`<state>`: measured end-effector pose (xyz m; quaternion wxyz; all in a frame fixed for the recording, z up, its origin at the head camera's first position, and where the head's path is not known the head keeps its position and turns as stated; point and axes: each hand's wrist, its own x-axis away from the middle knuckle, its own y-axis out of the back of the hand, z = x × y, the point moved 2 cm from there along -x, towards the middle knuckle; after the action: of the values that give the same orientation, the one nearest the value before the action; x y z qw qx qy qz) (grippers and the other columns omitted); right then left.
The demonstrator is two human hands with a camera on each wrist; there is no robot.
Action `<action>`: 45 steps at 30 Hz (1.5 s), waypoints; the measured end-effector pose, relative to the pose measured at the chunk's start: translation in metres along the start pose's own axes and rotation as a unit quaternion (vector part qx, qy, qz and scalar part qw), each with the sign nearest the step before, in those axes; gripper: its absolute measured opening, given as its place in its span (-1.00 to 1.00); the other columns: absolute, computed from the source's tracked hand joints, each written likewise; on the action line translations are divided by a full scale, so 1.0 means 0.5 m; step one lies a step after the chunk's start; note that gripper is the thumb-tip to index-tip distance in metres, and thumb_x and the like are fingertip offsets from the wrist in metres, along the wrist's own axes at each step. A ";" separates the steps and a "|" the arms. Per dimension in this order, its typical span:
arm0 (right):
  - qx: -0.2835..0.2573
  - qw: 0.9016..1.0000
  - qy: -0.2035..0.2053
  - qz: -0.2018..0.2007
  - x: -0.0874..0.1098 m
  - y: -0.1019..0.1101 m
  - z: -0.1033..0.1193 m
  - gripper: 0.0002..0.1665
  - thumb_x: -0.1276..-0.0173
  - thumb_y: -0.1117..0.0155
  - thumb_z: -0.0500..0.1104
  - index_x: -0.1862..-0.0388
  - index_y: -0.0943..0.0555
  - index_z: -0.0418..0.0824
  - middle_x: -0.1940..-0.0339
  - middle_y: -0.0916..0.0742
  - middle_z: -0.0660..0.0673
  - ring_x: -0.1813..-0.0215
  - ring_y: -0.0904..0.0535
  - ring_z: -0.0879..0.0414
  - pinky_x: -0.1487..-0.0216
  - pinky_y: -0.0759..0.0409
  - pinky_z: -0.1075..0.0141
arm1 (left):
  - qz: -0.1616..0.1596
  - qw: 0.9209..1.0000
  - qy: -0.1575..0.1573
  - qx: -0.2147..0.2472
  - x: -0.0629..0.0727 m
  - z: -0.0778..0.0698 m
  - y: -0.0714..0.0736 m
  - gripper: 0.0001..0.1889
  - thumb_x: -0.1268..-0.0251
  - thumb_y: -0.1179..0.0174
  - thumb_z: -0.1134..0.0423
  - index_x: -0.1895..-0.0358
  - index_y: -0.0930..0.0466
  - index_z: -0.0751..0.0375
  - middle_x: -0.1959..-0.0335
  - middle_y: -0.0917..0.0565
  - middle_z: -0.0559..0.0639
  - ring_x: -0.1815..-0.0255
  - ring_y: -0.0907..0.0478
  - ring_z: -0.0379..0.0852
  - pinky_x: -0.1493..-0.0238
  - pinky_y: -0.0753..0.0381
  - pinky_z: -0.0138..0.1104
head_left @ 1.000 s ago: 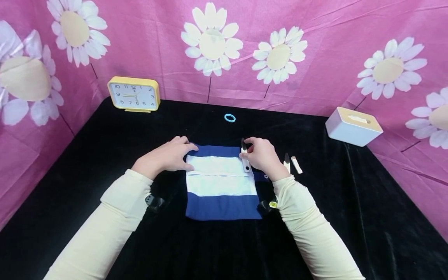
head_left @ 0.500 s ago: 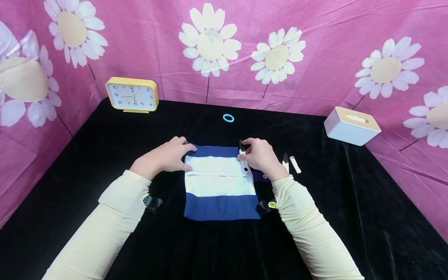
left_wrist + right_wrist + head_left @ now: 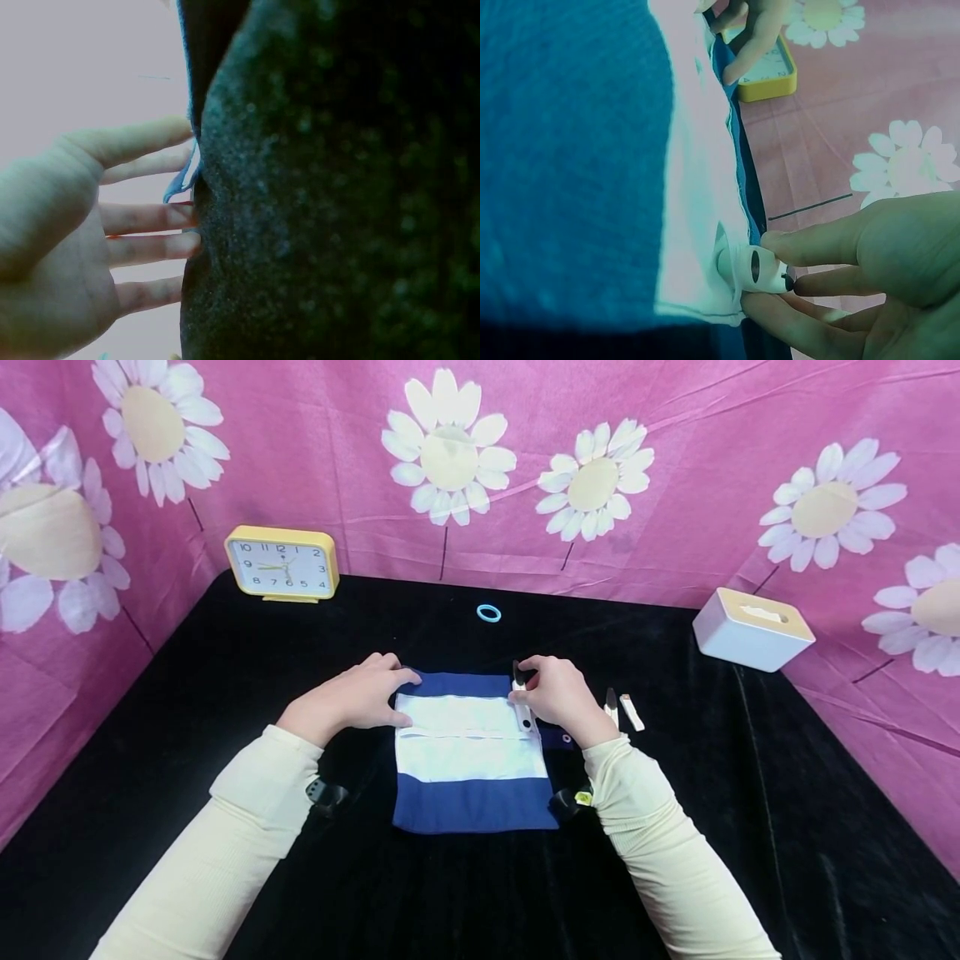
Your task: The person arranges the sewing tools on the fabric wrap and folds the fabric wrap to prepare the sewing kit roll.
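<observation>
A blue and white cloth pouch [image 3: 472, 806] lies flat before me, with white pocket panels across its middle. My left hand [image 3: 348, 697] rests at its upper left corner, thumb on the white panel; the left wrist view shows its fingers [image 3: 146, 217] extended along the cloth edge. At the upper right, my right hand [image 3: 557, 691] pinches a slim white-handled tool with a dark tip [image 3: 523, 717] between thumb and fingers. In the right wrist view, the lower end of this tool [image 3: 767, 271] sits inside the white pocket opening.
Right of the right hand lie a second white tool with a dark tip [image 3: 611, 706], partly hidden by the wrist, and a short white stick [image 3: 632, 712]. A blue ring [image 3: 489, 613], a yellow clock [image 3: 281, 564] and a tissue box [image 3: 750, 631] stand farther back on black cloth.
</observation>
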<state>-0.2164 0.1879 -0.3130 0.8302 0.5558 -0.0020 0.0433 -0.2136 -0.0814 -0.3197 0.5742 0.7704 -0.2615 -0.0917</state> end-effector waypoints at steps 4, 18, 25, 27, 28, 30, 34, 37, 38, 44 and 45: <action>0.003 1.000 -0.001 -0.001 0.002 -0.002 0.001 -0.39 -0.27 -0.46 -0.08 -0.28 -0.58 -0.22 0.19 -0.76 -0.18 0.17 -0.64 -0.01 0.14 -0.61 0.17 | 0.001 1.000 0.002 0.003 -0.001 0.000 0.001 -0.36 -0.28 -0.38 0.04 -0.41 -0.47 0.11 -0.31 -0.46 0.22 -0.26 -0.34 0.13 -0.29 -0.46 0.06; 0.006 1.000 -0.007 0.017 0.006 0.001 0.004 -0.36 -0.28 -0.46 -0.06 -0.31 -0.56 -0.21 0.19 -0.76 -0.19 0.29 -0.68 0.05 0.22 -0.63 0.22 | 0.000 1.000 0.008 0.001 -0.003 -0.001 0.001 -0.35 -0.27 -0.39 0.03 -0.40 -0.47 0.10 -0.31 -0.45 0.22 -0.25 -0.34 0.12 -0.28 -0.47 0.05; 0.008 1.000 -0.010 0.024 0.006 0.000 0.005 -0.35 -0.29 -0.46 -0.07 -0.33 -0.53 -0.22 0.19 -0.75 -0.19 0.33 -0.67 0.07 0.26 -0.61 0.26 | -0.001 1.000 0.003 -0.002 -0.001 -0.001 0.002 -0.36 -0.28 -0.38 0.04 -0.40 -0.48 0.11 -0.31 -0.46 0.22 -0.25 -0.34 0.12 -0.27 -0.47 0.05; 0.010 1.000 -0.012 0.023 0.007 -0.001 0.005 -0.35 -0.29 -0.45 -0.08 -0.33 -0.53 -0.23 0.19 -0.75 -0.19 0.32 -0.67 0.05 0.25 -0.61 0.25 | -0.002 1.000 0.002 -0.002 0.000 -0.001 0.001 -0.37 -0.28 -0.38 0.04 -0.40 -0.48 0.11 -0.31 -0.46 0.22 -0.24 -0.34 0.13 -0.27 -0.47 0.05; 0.011 1.000 -0.013 0.020 0.007 -0.001 0.005 -0.35 -0.29 -0.45 -0.08 -0.32 -0.53 -0.23 0.19 -0.75 -0.19 0.30 -0.66 0.05 0.24 -0.61 0.24 | -0.002 1.000 0.002 -0.003 0.000 0.000 0.000 -0.37 -0.28 -0.38 0.04 -0.40 -0.48 0.11 -0.31 -0.46 0.22 -0.24 -0.34 0.13 -0.27 -0.47 0.05; 0.017 1.000 -0.014 0.012 0.008 -0.002 0.005 -0.37 -0.29 -0.44 -0.09 -0.31 -0.53 -0.24 0.20 -0.74 -0.18 0.26 -0.64 0.02 0.20 -0.60 0.21 | -0.003 1.000 0.002 -0.002 0.000 0.000 -0.001 -0.37 -0.28 -0.38 0.04 -0.40 -0.48 0.11 -0.31 -0.45 0.23 -0.24 -0.34 0.13 -0.27 -0.47 0.05; 0.031 0.999 -0.013 -0.011 0.011 -0.003 0.009 -0.41 -0.29 -0.41 -0.11 -0.27 -0.55 -0.28 0.24 -0.74 -0.18 0.20 -0.61 -0.02 0.13 -0.60 0.13 | -0.002 1.000 0.003 -0.001 0.001 0.001 -0.001 -0.36 -0.29 -0.38 0.04 -0.40 -0.47 0.11 -0.32 -0.45 0.23 -0.25 -0.34 0.13 -0.27 -0.47 0.06; 0.038 0.999 -0.020 -0.025 0.016 -0.005 0.016 -0.46 -0.28 -0.39 -0.12 -0.22 -0.58 -0.27 0.24 -0.73 -0.18 0.17 -0.60 -0.05 0.14 -0.63 0.05 | 0.000 1.000 0.004 -0.001 0.001 0.000 -0.002 -0.36 -0.29 -0.37 0.03 -0.41 -0.47 0.10 -0.32 -0.45 0.23 -0.25 -0.34 0.13 -0.28 -0.46 0.06; 0.041 0.998 -0.023 -0.029 0.018 -0.005 0.018 -0.48 -0.28 -0.39 -0.12 -0.20 -0.59 -0.26 0.22 -0.73 -0.18 0.15 -0.60 -0.07 0.14 -0.63 0.00 | 0.000 1.000 0.004 -0.001 0.001 0.000 -0.002 -0.36 -0.29 -0.37 0.03 -0.41 -0.47 0.10 -0.32 -0.45 0.23 -0.25 -0.34 0.13 -0.28 -0.46 0.07; 0.053 0.997 -0.031 -0.037 0.025 -0.007 0.027 -0.55 -0.25 -0.40 -0.12 -0.11 -0.63 -0.23 0.10 -0.75 -0.22 0.04 -0.63 -0.18 0.14 -0.61 -0.16 | 0.002 1.000 0.006 -0.003 -0.001 0.002 -0.003 -0.37 -0.30 -0.37 0.03 -0.41 -0.47 0.10 -0.32 -0.45 0.23 -0.26 -0.34 0.14 -0.29 -0.46 0.07; 0.056 0.997 -0.029 -0.036 0.025 -0.007 0.028 -0.55 -0.23 -0.40 -0.11 -0.10 -0.64 -0.22 0.10 -0.75 -0.23 0.03 -0.64 -0.20 0.14 -0.61 -0.17 | 0.002 1.000 0.006 -0.003 -0.001 0.002 -0.003 -0.37 -0.30 -0.37 0.03 -0.41 -0.46 0.10 -0.32 -0.45 0.23 -0.26 -0.34 0.14 -0.29 -0.46 0.07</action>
<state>-0.2029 0.1746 -0.3101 0.7985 0.6020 -0.0039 -0.0031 -0.2141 -0.0816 -0.3217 0.5782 0.7686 -0.2596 -0.0867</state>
